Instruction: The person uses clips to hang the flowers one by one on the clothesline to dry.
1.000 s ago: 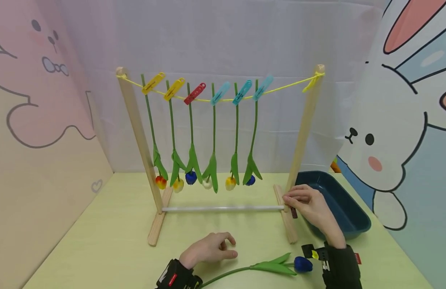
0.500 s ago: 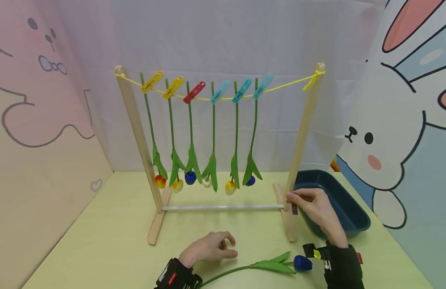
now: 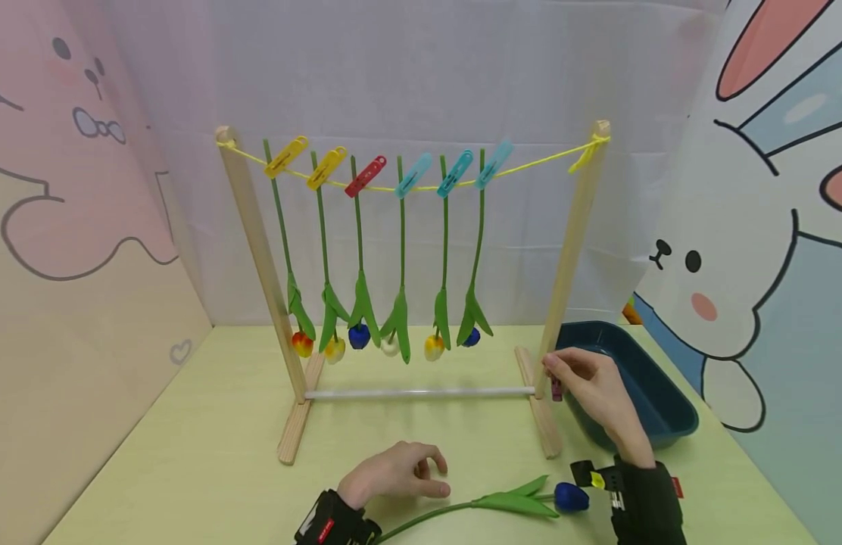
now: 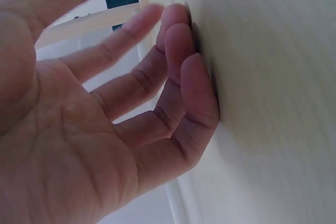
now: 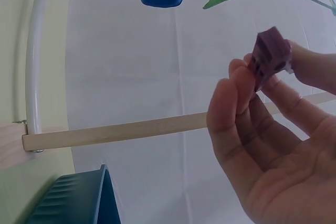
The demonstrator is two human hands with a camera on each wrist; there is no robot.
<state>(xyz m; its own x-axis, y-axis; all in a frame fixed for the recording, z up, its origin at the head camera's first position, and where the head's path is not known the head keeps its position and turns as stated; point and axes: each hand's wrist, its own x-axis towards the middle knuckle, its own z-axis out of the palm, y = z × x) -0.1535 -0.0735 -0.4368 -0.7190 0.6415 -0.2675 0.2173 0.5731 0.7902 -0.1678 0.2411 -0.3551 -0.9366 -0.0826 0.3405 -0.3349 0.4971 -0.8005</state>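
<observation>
- Loose tulip (image 3: 503, 501) lies flat on the table (image 3: 189, 462), nearest the camera, in front of the wooden rack (image 3: 571, 257); blue bud (image 3: 572, 496) points toward the right wrist, stem runs back toward the left wrist.
- Left hand (image 3: 394, 471) rests on the table just behind the tulip's stem, not touching it; fingers loosely curled with the tips down on the tabletop, holding nothing. The left wrist view shows the same, fingertips (image 4: 178, 30) against the surface.
- Right hand (image 3: 591, 386) sits farther back than the tulip, just beside the rack's right post and near its foot (image 3: 544, 424), pinching a small dark purple clip (image 3: 556, 390) between thumb and fingertips. The right wrist view shows the clip (image 5: 270, 56) held at the fingertips.
- Clip is well apart from the loose tulip; the left hand is the nearer one to the tulip.
- Dark blue tray (image 3: 653, 393) is right of the rack's right foot, just behind the right hand.
- White crossbar (image 3: 421, 393) joins the rack's two feet low down.
- On the rack's yellow string (image 3: 530, 168) six tulips hang bud down, held by two yellow, one red and three light blue clips (image 3: 414, 175).
- Dark markings run along the hung clips, too small to read; a red tag on the left wristband (image 3: 325, 527), unreadable.
</observation>
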